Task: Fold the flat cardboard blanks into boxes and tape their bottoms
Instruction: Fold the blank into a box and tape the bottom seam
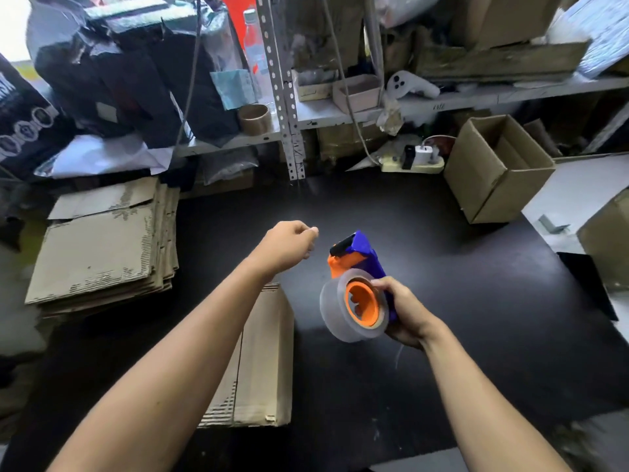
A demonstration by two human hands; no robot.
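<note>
Gripping one tape dispenser (357, 284); right hand (405, 311)

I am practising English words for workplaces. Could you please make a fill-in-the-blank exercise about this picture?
1. The right hand holds a blue and orange tape dispenser loaded with a roll of ____ tape.
2. The stack of flat brown cardboard blanks lies to the ____ of the left hand.
3. The open brown cardboard box stands on the ____ table.

Missing words: clear; left; black

A dark table (442, 301) carries a stack of flat blanks (102, 247), one folded blank (265, 362) — and an open box (497, 172) far right.
</note>
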